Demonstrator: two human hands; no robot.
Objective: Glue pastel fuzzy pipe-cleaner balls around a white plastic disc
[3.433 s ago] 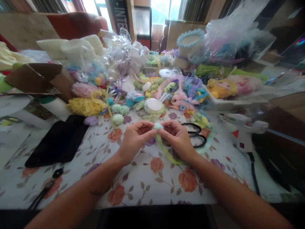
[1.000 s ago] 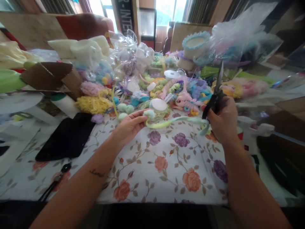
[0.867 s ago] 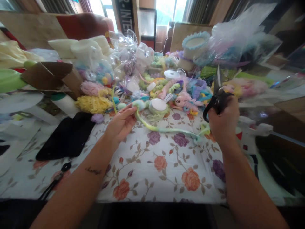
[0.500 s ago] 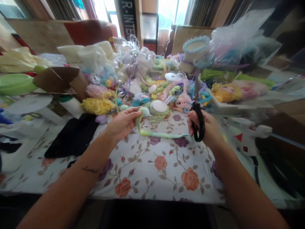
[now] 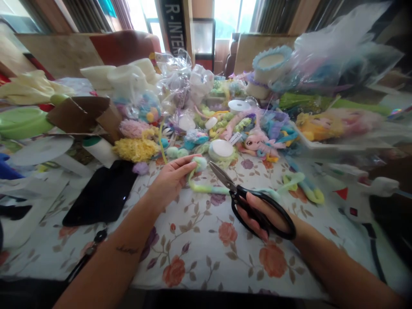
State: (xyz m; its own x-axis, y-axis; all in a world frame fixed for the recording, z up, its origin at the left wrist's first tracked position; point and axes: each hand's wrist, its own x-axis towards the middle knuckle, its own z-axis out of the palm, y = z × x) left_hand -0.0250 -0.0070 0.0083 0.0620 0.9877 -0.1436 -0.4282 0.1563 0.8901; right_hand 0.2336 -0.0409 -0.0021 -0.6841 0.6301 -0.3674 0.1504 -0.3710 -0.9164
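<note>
My left hand point(image 5: 172, 178) pinches a small pale blue-green fuzzy ball point(image 5: 200, 163) between thumb and fingertips. From it hangs a soft fuzzy cord point(image 5: 207, 189) in yellow and pale green, which bends and runs right along the floral cloth, passing behind the scissors. Black-handled scissors point(image 5: 234, 189) are in my right hand point(image 5: 259, 210), with fingers through the handle loops. Their blades look closed or nearly so and point up-left, the tip just right of the ball and apart from it. A round white disc point(image 5: 221, 149) lies behind.
Several plush pieces, including a pink doll-like one point(image 5: 254, 141), crowd the back of the table. A black tablet-like slab point(image 5: 103, 193) and a yellow fluffy bundle point(image 5: 137, 148) lie left. To the right are a white glue gun point(image 5: 363, 193) and a white tray point(image 5: 322, 146).
My right hand has swung the scissors from upright to pointing left, close to the ball. The cord's right part, formerly at my right hand, now lies beyond the scissors. My left hand keeps its pinch.
</note>
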